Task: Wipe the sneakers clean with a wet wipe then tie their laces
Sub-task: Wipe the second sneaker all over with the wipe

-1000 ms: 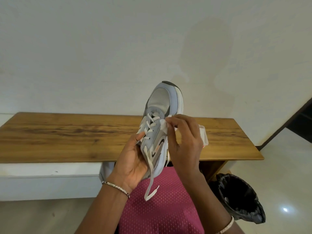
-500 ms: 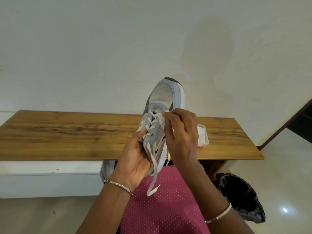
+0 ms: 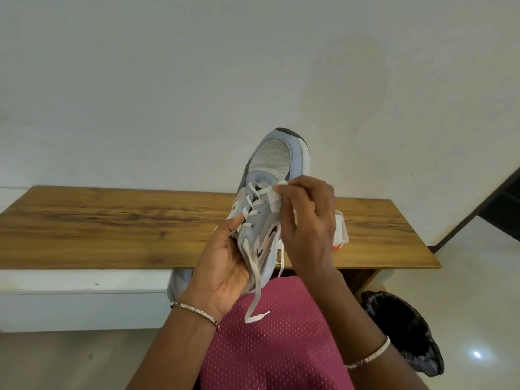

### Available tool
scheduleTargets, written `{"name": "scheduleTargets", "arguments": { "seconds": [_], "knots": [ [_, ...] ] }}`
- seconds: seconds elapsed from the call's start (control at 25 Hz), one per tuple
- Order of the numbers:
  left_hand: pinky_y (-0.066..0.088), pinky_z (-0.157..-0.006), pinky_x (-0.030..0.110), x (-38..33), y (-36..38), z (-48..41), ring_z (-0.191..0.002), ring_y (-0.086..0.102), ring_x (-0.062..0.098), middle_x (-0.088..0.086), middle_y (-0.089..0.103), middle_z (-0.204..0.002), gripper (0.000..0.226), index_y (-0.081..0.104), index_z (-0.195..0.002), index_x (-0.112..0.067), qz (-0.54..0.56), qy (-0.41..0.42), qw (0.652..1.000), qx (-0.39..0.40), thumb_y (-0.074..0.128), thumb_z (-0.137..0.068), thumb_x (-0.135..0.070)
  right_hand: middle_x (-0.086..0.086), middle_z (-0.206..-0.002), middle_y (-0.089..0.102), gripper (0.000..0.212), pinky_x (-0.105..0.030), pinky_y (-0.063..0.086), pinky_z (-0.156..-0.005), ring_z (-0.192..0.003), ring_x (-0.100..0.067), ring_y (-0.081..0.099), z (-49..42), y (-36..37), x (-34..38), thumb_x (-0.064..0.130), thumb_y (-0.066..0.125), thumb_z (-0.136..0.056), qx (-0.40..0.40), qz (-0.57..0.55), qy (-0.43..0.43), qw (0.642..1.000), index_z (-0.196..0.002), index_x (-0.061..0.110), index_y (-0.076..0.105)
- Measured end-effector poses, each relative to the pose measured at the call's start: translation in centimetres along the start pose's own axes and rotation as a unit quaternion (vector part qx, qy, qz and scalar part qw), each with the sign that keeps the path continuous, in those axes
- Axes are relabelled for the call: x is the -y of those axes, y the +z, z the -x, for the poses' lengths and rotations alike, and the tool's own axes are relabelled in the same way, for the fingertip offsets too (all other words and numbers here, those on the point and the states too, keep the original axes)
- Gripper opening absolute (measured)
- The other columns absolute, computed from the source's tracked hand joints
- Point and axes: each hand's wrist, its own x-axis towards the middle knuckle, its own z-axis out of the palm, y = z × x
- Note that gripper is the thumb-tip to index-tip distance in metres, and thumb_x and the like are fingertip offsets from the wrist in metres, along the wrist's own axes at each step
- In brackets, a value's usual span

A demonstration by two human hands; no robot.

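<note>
Since a second ago the sneaker [image 3: 270, 204] has been raised a little and its toe now stands higher against the wall, while the right hand [image 3: 308, 220] has slid up the laces toward the toe end with the wet wipe [image 3: 274, 197]. The left hand [image 3: 222, 266] cups the sneaker's heel and side from below, fingers curled round it and thumb up against the lacing, holding it toe-up above the front edge of the wooden table [image 3: 112, 223]. A loose lace end [image 3: 254, 291] hangs down over a pink garment [image 3: 270, 342]. The right hand pinches the bunched wipe against the upper eyelets. A white packet [image 3: 342, 230] lies on the table behind that hand, near the right end. A black-lined bin [image 3: 405, 330] stands on the floor below the table's right front corner.
</note>
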Motion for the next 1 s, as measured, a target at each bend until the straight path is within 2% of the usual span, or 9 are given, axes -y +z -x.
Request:
{"name": "scheduleTargets", "arguments": {
  "seconds": [0.08, 0.2, 0.36, 0.48, 0.56, 0.68, 0.84, 0.92, 1.0],
  "knots": [
    [0.050, -0.102, 0.040, 0.0, 0.0, 0.0, -0.118, 0.063, 0.030, 0.018, 0.062, -0.132, 0.043, 0.062, -0.132, -0.006, -0.002, 0.007, 1.000, 0.000, 0.056, -0.095, -0.028, -0.017, -0.100, 0.063, 0.009, -0.024, 0.045, -0.078, -0.093, -0.025, 0.056, -0.2, 0.2, 0.1, 0.000, 0.067, -0.091, -0.015, -0.013, 0.023, 1.000, -0.096, 0.000, 0.074],
    [0.041, -0.111, 0.040, -0.4, -0.6, 0.3, -0.124, 0.057, 0.028, 0.017, 0.058, -0.137, 0.047, 0.055, -0.139, -0.007, 0.014, -0.011, 1.000, 0.020, 0.053, -0.098, -0.031, -0.013, -0.102, 0.062, 0.013, -0.030, 0.049, -0.075, -0.094, -0.024, 0.057, 2.9, 0.4, 1.5, 0.005, 0.062, -0.094, 0.003, -0.063, 0.053, 0.997, -0.098, 0.002, 0.074],
    [0.044, -0.105, 0.039, -1.0, -1.8, 0.3, -0.122, 0.058, 0.028, 0.016, 0.054, -0.140, 0.054, 0.047, -0.145, -0.009, 0.028, -0.035, 0.998, 0.033, 0.051, -0.100, -0.037, -0.005, -0.111, 0.056, 0.014, -0.032, 0.051, -0.076, -0.095, -0.023, 0.058, 6.7, -0.3, 2.4, 0.003, 0.063, -0.094, 0.084, -0.106, 0.010, 0.991, -0.106, 0.004, 0.071],
    [0.034, -0.116, 0.043, -0.8, -2.0, 0.1, -0.135, 0.049, 0.030, 0.017, 0.051, -0.145, 0.051, 0.050, -0.143, -0.008, 0.014, -0.020, 1.000, 0.012, 0.054, -0.099, -0.033, -0.011, -0.110, 0.057, 0.019, -0.032, 0.053, -0.074, -0.095, -0.022, 0.058, 4.0, 0.0, 1.0, 0.013, 0.053, -0.101, 0.070, -0.079, 0.015, 0.994, -0.107, 0.002, 0.068],
    [0.044, -0.108, 0.045, -0.3, -1.6, 0.3, -0.125, 0.059, 0.031, 0.018, 0.059, -0.137, 0.044, 0.061, -0.133, -0.006, 0.009, -0.011, 1.000, -0.004, 0.057, -0.096, -0.029, -0.014, -0.108, 0.058, 0.015, -0.031, 0.054, -0.072, -0.092, -0.020, 0.059, 0.5, 0.0, -0.3, 0.005, 0.058, -0.097, 0.011, -0.080, 0.070, 0.994, -0.110, 0.000, 0.065],
    [0.060, -0.084, 0.042, 0.2, -1.2, 0.6, -0.103, 0.070, 0.030, 0.018, 0.067, -0.125, 0.040, 0.068, -0.123, -0.004, 0.029, -0.017, 0.999, -0.011, 0.060, -0.091, -0.027, -0.013, -0.107, 0.059, 0.018, -0.020, 0.051, -0.072, -0.090, -0.009, 0.055, -2.6, -0.1, -1.3, 0.001, 0.062, -0.095, -0.038, -0.087, 0.112, 0.989, -0.113, 0.000, 0.064],
    [0.055, -0.096, 0.043, -0.2, -1.6, 0.3, -0.117, 0.064, 0.029, 0.017, 0.062, -0.134, 0.041, 0.062, -0.131, -0.005, 0.035, -0.021, 0.999, -0.025, 0.056, -0.097, -0.027, -0.010, -0.106, 0.062, 0.011, -0.034, 0.056, -0.072, -0.092, -0.020, 0.062, 2.4, 0.5, -1.0, 0.005, 0.064, -0.094, 0.013, -0.085, 0.091, 0.992, -0.104, 0.002, 0.068],
    [0.057, -0.092, 0.043, -0.3, -1.7, 0.2, -0.113, 0.067, 0.030, 0.017, 0.064, -0.131, 0.038, 0.066, -0.126, -0.005, 0.029, -0.020, 0.999, -0.030, 0.055, -0.097, -0.026, -0.008, -0.104, 0.063, 0.010, -0.032, 0.055, -0.072, -0.094, -0.016, 0.061, 5.3, 0.4, -0.7, 0.004, 0.066, -0.091, 0.048, -0.089, 0.113, 0.988, -0.101, 0.003, 0.069],
    [0.059, -0.088, 0.043, -0.3, -1.2, 0.2, -0.107, 0.069, 0.030, 0.018, 0.066, -0.127, 0.036, 0.068, -0.124, -0.005, 0.023, -0.013, 0.999, -0.028, 0.056, -0.096, -0.025, -0.007, -0.101, 0.064, 0.008, -0.029, 0.055, -0.071, -0.091, -0.012, 0.059, 5.3, 0.2, -0.7, 0.003, 0.067, -0.089, 0.043, -0.093, 0.121, 0.987, -0.097, 0.003, 0.069]
  ]
}}
